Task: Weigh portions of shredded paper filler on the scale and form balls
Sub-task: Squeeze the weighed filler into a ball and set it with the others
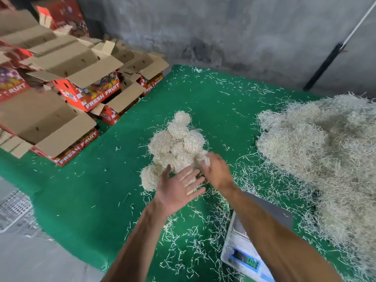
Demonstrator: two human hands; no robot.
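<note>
A: From the head view, where is the ball [201, 161]?
B: On the near side of the pile of balls [175, 143], mid-surface, the right hand [215, 169] gripping it; left hand [179, 188], fingers spread, is just beside it

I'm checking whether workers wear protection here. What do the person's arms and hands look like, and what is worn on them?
Both are bare: the left hand and right hand have no gloves, rings or watch visible, and both forearms are uncovered up to the frame edge, with no sleeve in view.
</note>
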